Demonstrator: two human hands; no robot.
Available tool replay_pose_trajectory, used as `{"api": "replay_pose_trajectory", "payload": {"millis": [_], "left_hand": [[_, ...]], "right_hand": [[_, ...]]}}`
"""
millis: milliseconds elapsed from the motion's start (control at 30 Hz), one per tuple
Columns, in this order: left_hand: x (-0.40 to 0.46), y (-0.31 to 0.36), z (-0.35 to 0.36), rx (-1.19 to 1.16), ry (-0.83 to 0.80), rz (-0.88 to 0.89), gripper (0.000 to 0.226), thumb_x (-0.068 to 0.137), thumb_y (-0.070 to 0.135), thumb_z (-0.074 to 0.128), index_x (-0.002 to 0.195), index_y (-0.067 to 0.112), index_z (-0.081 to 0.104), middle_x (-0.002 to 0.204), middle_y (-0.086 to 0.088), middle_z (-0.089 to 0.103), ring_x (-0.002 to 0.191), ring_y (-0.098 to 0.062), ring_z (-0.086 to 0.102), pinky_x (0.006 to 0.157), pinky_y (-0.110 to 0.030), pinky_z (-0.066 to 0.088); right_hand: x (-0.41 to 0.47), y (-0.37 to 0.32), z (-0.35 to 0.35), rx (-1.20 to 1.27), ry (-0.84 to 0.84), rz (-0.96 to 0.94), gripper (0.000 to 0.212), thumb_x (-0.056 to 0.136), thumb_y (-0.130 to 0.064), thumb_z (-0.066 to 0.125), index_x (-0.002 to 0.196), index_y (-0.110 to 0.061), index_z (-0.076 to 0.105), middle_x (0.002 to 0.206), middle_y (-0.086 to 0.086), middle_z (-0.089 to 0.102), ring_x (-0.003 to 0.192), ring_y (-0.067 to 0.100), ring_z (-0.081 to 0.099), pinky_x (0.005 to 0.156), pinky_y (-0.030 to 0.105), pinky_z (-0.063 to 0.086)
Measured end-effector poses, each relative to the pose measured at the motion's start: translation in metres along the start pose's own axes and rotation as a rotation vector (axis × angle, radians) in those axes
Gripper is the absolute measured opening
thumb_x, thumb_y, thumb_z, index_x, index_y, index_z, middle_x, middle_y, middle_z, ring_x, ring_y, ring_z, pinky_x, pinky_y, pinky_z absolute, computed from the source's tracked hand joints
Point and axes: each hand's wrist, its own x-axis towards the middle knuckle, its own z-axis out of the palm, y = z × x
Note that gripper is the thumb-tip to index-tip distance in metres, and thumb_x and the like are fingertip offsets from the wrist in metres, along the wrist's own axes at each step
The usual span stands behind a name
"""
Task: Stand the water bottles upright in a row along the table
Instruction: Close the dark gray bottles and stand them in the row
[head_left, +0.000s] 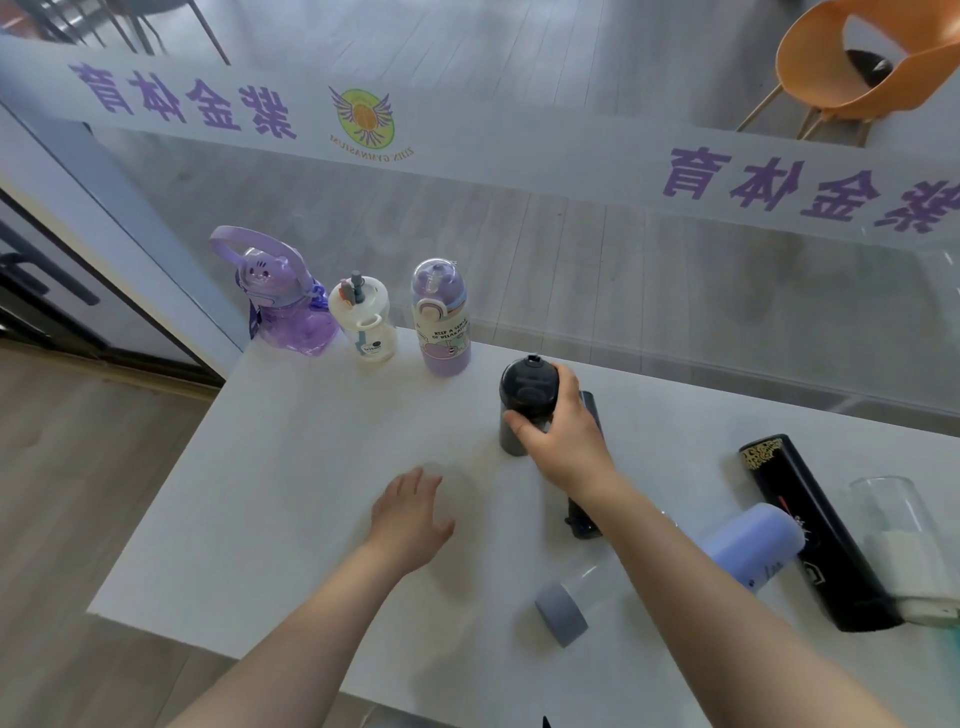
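Three bottles stand upright in a row at the table's far edge: a purple handled bottle (283, 306), a white bottle (363, 319) and a lilac bottle (441, 317). My right hand (561, 436) grips a dark grey bottle (524, 395), upright, right of that row. Behind my right arm a dark bottle (584, 519) lies flat, mostly hidden. Further right lie a clear bottle with a grey cap (563, 610), a blue bottle (748, 543), a black bottle (815, 530) and a clear glass bottle (904, 540). My left hand (410, 514) rests open on the white table (291, 467).
A glass wall with purple lettering (519, 218) runs right behind the table's far edge. The table's left edge (156, 493) drops to a wooden floor. An orange chair (862, 67) stands beyond the glass.
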Motion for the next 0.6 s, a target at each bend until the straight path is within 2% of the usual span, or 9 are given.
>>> {"api": "replay_pose_trajectory", "payload": {"millis": [67,133,333,467,600], "left_hand": [[0.006,-0.015,0.005,0.049,0.014,-0.023,0.071,0.09,0.049,0.049,0.149,0.025,0.018,0.161,-0.004,0.009,0.147,-0.026,0.01,0.118,-0.042,0.016],[0.01,-0.026,0.011,0.097,0.036,-0.013,0.072,0.091,0.053,0.046,0.15,0.028,0.012,0.162,-0.001,0.003,0.147,-0.025,0.007,0.117,-0.045,0.015],[0.009,-0.039,0.028,0.186,0.09,0.042,0.067,0.096,0.056,0.027,0.152,0.03,0.002,0.162,-0.001,-0.004,0.149,-0.026,0.001,0.116,-0.049,0.006],[0.008,-0.045,0.03,0.149,0.105,0.082,0.063,0.097,0.051,0.03,0.152,0.031,0.003,0.162,-0.001,-0.005,0.149,-0.027,-0.002,0.116,-0.049,-0.001],[0.007,-0.049,0.029,0.102,0.145,0.127,0.063,0.096,0.045,0.039,0.151,0.03,0.013,0.161,-0.001,0.005,0.148,-0.029,0.005,0.117,-0.05,0.002]], "right_hand": [[0.018,-0.005,0.001,-0.016,0.006,0.008,0.077,0.083,-0.041,0.069,0.144,-0.029,0.023,0.132,-0.001,0.052,0.106,0.014,0.046,0.086,0.024,0.033],[0.037,-0.01,0.003,-0.014,0.012,0.014,0.079,0.084,-0.04,0.069,0.145,-0.027,0.022,0.134,0.002,0.053,0.111,0.018,0.05,0.087,0.024,0.034],[0.083,-0.023,0.008,0.018,0.008,0.039,0.079,0.084,-0.04,0.069,0.146,-0.029,0.02,0.133,0.001,0.054,0.114,0.023,0.054,0.087,0.028,0.039],[0.105,-0.028,0.009,0.033,-0.001,0.034,0.079,0.084,-0.039,0.07,0.146,-0.028,0.021,0.134,-0.001,0.053,0.114,0.021,0.053,0.086,0.026,0.038],[0.118,-0.03,0.01,-0.005,0.014,0.038,0.079,0.084,-0.041,0.069,0.146,-0.028,0.021,0.133,0.0,0.053,0.102,0.014,0.049,0.082,0.024,0.036]]}}
